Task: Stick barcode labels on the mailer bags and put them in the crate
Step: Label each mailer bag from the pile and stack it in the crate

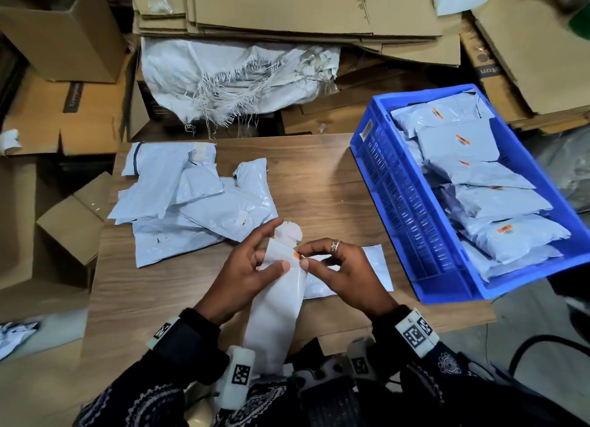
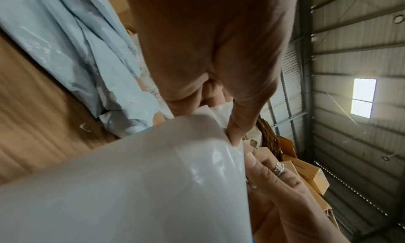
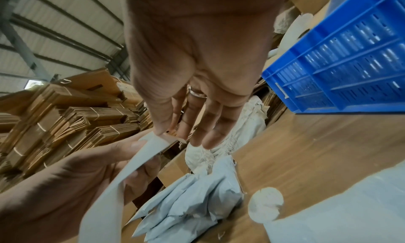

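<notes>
My left hand holds a long white label backing strip upright over the table's front, thumb pressed on its face. With thumb and forefinger, my right hand pinches a small orange barcode label at the strip's edge. The wrist views show the same strip between both hands. One pale mailer bag lies flat under my right hand. A heap of unlabelled mailer bags covers the table's left. The blue crate at the right holds several labelled bags.
The wooden table is bare in its middle strip between heap and crate. Flattened cardboard and a frayed white sack lie beyond the far edge. Open cartons stand to the left.
</notes>
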Tool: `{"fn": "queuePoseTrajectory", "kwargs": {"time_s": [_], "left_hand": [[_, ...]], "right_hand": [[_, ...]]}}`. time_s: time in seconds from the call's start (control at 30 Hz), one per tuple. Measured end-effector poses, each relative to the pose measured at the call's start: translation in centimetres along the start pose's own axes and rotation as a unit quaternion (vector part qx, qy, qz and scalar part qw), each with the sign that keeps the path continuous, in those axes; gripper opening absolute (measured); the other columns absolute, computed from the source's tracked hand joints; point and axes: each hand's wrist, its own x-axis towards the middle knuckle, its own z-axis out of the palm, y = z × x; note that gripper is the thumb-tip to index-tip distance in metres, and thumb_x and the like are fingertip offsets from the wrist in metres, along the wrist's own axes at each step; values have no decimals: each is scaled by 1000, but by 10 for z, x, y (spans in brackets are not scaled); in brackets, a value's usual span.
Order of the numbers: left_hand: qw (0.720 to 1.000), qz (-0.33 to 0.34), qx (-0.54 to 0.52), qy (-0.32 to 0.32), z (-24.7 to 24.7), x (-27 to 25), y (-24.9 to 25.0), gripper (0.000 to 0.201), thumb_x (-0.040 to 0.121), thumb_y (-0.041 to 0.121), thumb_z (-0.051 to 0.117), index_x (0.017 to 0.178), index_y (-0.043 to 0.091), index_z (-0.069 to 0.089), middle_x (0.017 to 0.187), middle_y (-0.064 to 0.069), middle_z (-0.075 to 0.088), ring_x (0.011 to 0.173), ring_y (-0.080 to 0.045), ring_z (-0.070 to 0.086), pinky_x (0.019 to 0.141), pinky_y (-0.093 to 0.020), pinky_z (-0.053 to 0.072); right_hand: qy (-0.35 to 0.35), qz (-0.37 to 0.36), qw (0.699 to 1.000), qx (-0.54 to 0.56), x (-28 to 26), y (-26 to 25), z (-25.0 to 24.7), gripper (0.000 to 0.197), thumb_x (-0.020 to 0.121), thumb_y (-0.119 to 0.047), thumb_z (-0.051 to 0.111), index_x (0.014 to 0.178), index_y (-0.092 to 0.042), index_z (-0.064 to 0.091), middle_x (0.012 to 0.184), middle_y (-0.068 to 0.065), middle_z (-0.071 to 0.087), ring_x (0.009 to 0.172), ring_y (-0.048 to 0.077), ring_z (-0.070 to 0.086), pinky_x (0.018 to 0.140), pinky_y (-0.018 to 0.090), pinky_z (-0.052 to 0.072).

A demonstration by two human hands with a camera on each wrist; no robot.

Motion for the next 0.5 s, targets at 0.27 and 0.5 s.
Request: {"fn": "queuePoseTrajectory", "kwargs": {"time_s": [0.27, 0.5], "left_hand": [[991, 70, 115, -18, 8, 3, 11, 68, 92, 2, 69, 148, 32, 45, 118, 12, 67, 105, -14, 68, 91, -21, 49], [941, 133, 307, -45, 12, 5, 21, 71, 94, 0, 64, 154, 27, 39, 97, 29, 56, 88, 3, 53, 88, -24, 49]], "right_hand": [[1, -74, 992, -98, 1, -7, -8, 9, 87, -22, 80, 96, -22, 80, 95, -18, 75, 92, 5, 69, 80, 21, 53], [5, -164, 959, -230, -1, -5, -6, 5, 85, -21, 76, 84, -17, 77, 84, -11, 74, 77, -9, 53, 74, 8, 39]]}}
